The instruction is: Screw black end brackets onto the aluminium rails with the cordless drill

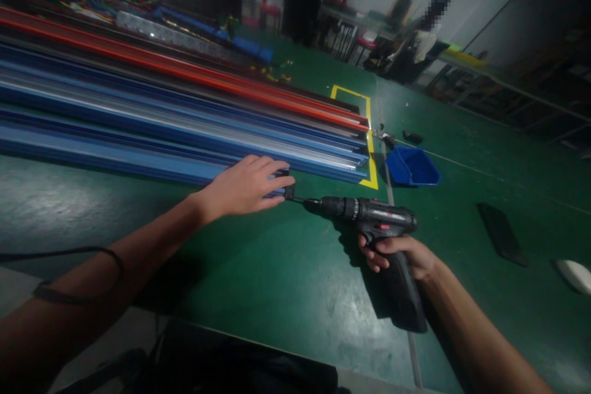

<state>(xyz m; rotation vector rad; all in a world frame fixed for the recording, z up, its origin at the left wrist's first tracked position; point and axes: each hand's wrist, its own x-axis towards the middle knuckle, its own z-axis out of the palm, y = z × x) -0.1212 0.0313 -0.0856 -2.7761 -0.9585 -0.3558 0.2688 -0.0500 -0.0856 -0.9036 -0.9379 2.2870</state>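
Observation:
My right hand [399,255] is wrapped round the grip of a black cordless drill [369,217], held level with its bit pointing left. The bit tip meets a small dark piece [289,193] at the near edge of a long blue rail [115,157]. My left hand [249,186] lies on that rail with its fingers curled over the edge, pinching the small dark piece right where the bit touches. Both forearms reach in from the bottom of the view over a green table [277,271].
Several long blue, grey and red rails [184,95] lie side by side across the left half. A blue bin [410,166] stands past their ends by yellow tape. A flat black piece [501,233] and a white object [575,274] lie at right. People sit at far tables.

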